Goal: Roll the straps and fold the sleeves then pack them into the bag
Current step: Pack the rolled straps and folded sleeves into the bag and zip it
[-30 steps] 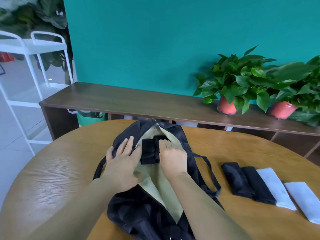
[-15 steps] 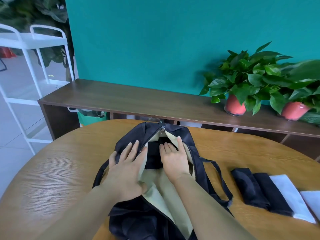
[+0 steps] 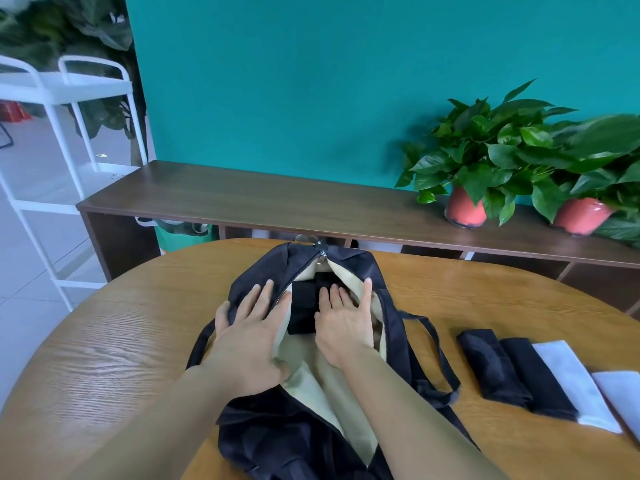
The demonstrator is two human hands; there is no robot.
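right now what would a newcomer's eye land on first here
The open black bag in the middle, with the left hand flat on its flap and the right hand inside touching a black bundle. Right of it lie folded black sleeves and white sleeves on the table; behind, potted plants against a teal wall.

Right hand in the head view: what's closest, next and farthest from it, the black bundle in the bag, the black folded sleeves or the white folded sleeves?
1. black bundle: inside the bag, just beside the right hand.
2. black folded sleeves: on the table, off to its right.
3. white folded sleeves: farther right still, near the table's edge.
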